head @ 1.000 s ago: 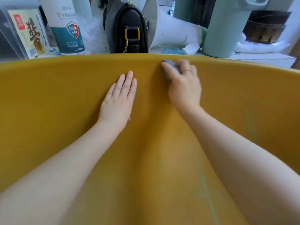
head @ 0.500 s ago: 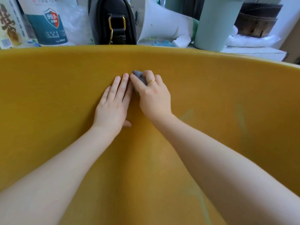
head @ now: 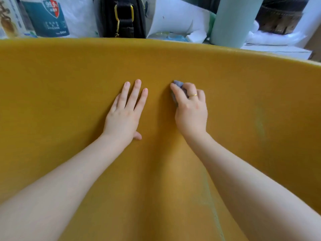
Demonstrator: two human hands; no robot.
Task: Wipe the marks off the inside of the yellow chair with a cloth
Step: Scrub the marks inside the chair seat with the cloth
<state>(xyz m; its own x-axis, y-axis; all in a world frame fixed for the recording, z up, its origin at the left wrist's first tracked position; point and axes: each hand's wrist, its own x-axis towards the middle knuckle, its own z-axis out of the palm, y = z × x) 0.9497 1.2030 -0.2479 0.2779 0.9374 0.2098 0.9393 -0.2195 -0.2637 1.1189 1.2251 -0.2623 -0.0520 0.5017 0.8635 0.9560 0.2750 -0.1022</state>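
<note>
While the right hand [head: 190, 110] is clamping the cloth [head: 178, 84] against the chair [head: 69, 101] just below its rim, the left hand [head: 125, 115] is lying flat, fingers apart, beside it; the greenish marks [head: 259, 122] further right are risking being missed.

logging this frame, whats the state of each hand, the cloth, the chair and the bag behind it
left hand: flat, open, pressed on the chair
right hand: closed on the cloth
grey cloth: bunched, against the chair wall
yellow chair: faint greenish marks remain at right
black bag: upright, strap buckled
</note>
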